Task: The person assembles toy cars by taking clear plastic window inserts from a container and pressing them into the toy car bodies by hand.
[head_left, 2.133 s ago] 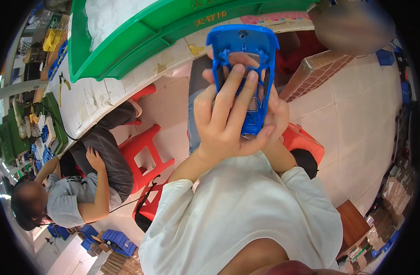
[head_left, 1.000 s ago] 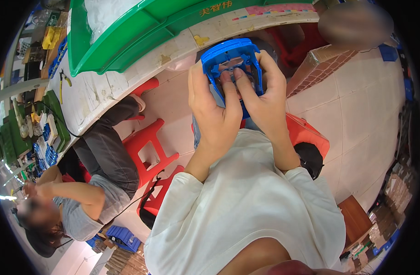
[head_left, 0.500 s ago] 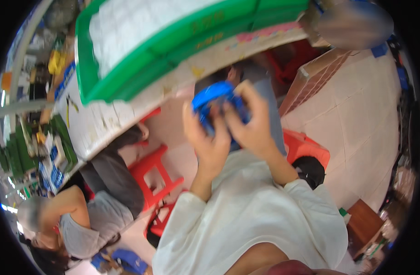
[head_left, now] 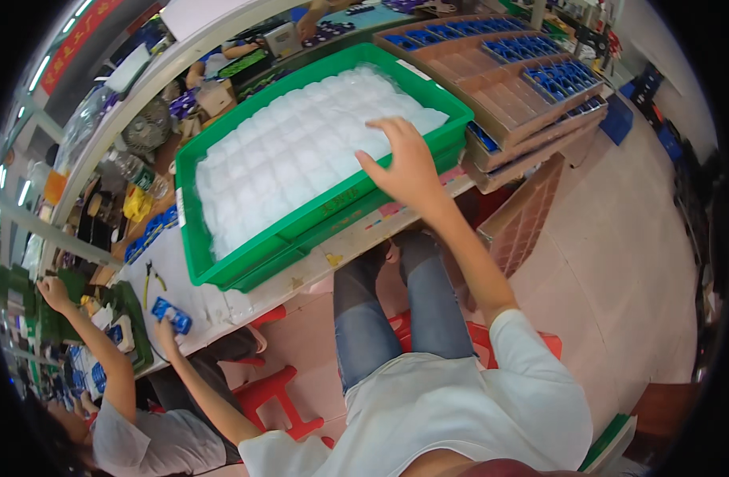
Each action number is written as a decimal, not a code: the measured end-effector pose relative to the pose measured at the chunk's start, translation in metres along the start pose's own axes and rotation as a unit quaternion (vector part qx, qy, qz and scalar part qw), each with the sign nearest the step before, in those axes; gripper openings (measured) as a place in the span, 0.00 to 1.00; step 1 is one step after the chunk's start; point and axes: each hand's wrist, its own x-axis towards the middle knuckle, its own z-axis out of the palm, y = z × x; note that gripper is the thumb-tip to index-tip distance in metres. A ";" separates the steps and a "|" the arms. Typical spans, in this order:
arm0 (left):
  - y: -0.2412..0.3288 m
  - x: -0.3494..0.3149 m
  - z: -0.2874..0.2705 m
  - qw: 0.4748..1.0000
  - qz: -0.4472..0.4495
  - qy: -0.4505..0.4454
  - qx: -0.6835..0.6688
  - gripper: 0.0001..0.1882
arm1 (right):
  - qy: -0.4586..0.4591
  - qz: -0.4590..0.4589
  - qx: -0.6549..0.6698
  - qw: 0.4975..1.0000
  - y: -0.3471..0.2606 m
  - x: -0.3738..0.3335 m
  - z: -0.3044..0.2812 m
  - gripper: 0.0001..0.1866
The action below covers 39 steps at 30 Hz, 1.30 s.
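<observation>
Blue shell (head_left: 176,316) is in the left hand (head_left: 166,334).

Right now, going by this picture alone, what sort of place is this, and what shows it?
Probably an assembly or packing workshop: blue parts sit in stacked cardboard trays, pliers lie on the worktop, and a green crate holds white pieces.

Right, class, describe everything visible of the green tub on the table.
The green tub is rectangular, open-topped and plastic-looking, with pale labels and, on its near side, yellowish printing. It stands upright near the edge of the pale table, filled with soft-looking white packets in rows. The right hand is over its near rim; contact is unclear.
</observation>
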 end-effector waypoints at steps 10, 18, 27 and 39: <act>-0.028 0.039 -0.002 0.962 0.067 0.069 0.256 0.17 | -0.296 0.160 -0.144 0.931 0.043 0.041 0.056 0.10; 0.151 -0.070 0.022 0.907 0.393 0.133 0.076 0.17 | -0.018 0.072 0.344 0.936 0.023 0.025 0.075 0.08; 0.229 -0.145 0.069 0.866 0.412 -0.257 -0.115 0.49 | -0.275 0.295 0.833 0.379 -0.115 -0.035 0.059 0.19; 0.138 -0.285 0.105 0.777 0.094 -0.377 -0.495 0.07 | -0.228 0.352 0.836 0.354 -0.026 -0.195 0.045 0.35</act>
